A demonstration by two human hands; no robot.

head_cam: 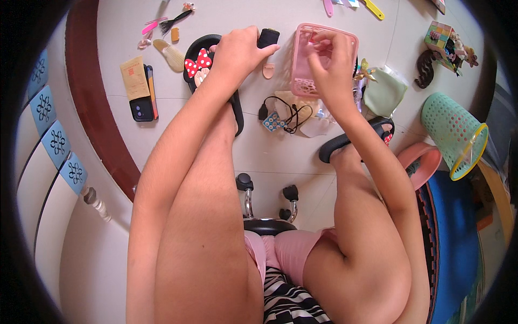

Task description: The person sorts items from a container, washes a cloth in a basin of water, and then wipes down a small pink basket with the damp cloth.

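Observation:
My left hand (240,50) is beside a spool of black thread (268,38), its thumb stretched out below the spool; whether the fingers grip it is hidden. My right hand (334,65) reaches over a pink plastic basket (296,60), fingers curled near a small red item (313,39); whether they hold it cannot be told. A small pink clip-like piece (268,71) lies below the spool. Nearer to me lie a black cable (297,115), a blue card with round white pieces (274,122) and plastic packaging.
Combs (172,56), a phone (142,109) and a paper packet (133,77) lie on the tiled floor at left. At right are a green pouch (384,95), a brown hair claw (425,71), a patterned box (439,42) and a tipped green perforated bin (449,121). My slippered feet flank the middle.

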